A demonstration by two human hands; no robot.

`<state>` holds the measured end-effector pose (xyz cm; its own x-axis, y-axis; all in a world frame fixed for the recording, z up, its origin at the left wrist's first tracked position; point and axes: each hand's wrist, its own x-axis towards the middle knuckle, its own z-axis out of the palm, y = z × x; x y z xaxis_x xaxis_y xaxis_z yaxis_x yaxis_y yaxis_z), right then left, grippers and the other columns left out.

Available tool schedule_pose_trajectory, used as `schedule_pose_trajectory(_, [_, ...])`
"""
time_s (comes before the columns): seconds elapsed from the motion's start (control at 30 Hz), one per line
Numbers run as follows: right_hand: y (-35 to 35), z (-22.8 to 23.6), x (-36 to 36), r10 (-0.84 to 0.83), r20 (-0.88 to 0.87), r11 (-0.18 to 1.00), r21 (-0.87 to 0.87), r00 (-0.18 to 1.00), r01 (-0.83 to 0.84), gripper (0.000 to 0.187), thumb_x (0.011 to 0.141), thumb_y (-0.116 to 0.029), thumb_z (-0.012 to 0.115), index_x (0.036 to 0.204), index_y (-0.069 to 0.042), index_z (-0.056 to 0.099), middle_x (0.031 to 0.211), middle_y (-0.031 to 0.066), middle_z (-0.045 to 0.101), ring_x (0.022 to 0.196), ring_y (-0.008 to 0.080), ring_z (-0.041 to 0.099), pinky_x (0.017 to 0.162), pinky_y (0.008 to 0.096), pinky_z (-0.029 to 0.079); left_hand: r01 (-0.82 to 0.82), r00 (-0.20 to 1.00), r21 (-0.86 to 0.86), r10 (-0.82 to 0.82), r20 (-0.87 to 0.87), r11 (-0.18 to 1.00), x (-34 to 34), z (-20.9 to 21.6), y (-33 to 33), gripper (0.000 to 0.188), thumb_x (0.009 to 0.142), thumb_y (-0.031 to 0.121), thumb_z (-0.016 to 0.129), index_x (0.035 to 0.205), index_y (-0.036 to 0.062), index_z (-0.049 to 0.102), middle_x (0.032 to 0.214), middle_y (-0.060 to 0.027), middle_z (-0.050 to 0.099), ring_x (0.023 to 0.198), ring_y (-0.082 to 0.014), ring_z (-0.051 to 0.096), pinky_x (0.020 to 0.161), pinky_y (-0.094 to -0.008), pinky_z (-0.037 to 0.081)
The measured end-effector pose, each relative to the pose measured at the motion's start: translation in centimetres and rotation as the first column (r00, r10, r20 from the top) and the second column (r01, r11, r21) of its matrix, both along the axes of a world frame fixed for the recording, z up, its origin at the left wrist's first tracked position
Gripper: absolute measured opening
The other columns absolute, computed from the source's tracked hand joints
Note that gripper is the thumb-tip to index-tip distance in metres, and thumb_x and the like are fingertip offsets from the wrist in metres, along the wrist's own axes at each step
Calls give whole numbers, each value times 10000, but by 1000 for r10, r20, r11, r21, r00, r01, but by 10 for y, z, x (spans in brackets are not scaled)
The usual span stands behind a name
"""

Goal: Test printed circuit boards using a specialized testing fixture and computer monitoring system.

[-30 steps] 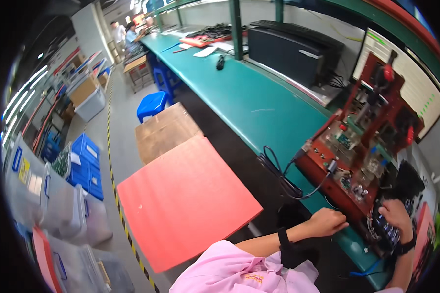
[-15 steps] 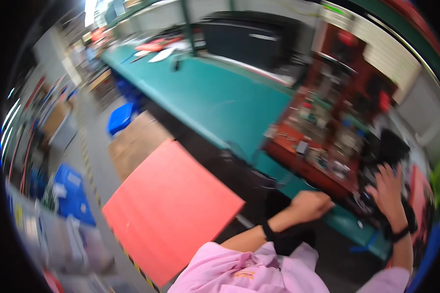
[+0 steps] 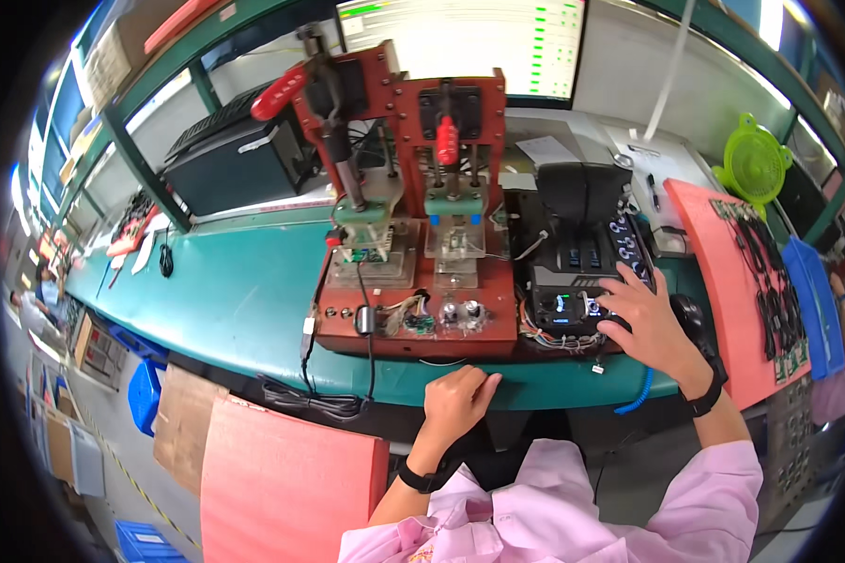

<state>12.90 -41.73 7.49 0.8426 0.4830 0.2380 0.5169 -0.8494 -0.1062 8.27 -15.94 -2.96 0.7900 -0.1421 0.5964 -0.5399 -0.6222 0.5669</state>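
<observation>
My left hand is loosely curled at the bench's front edge, thumb out, with nothing showing in it. Fingers spread, my right hand is over the control panel of a black device, its fingertips by a small knob. To the left of that device stands a red test fixture with two toggle clamps, their red handles raised or hanging. A green circuit board sits in its left clear nest. A black cable runs down from the fixture's front and hangs coiled off the edge.
A lit monitor stands behind the fixture. On the right, a pink foam board carries black cables and green boards, with a blue tray beside it. Another pink foam sheet lies at lower left. A green fan stands at back right.
My view has swung right, putting the fixture in the middle. My right hand has come onto the black device's panel; my left hand stays curled near the bench edge.
</observation>
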Motion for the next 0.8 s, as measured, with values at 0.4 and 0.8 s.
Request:
schedule_pose_trajectory(0.4, [-12, 5, 8, -2, 62, 982, -186, 998, 13, 192, 707, -205, 639, 803, -39, 630, 1169, 66, 514, 1239, 274, 333, 993, 571, 171, -60, 998, 24, 61, -31, 998, -1, 2, -5, 243, 732, 104, 667, 584, 28, 491, 520, -94, 452, 431, -265, 451, 402, -330, 338])
schedule_pose_trajectory(0.8, [-38, 10, 1, -63, 21, 990, -123, 998, 65, 109, 687, -156, 639, 699, -48, 630, 1143, 71, 531, 1248, 256, 323, 985, 595, 162, -68, 998, -2, 68, -17, 998, -1, 3, -9, 274, 735, 86, 660, 585, -2, 448, 524, -126, 426, 443, -299, 418, 417, -333, 327])
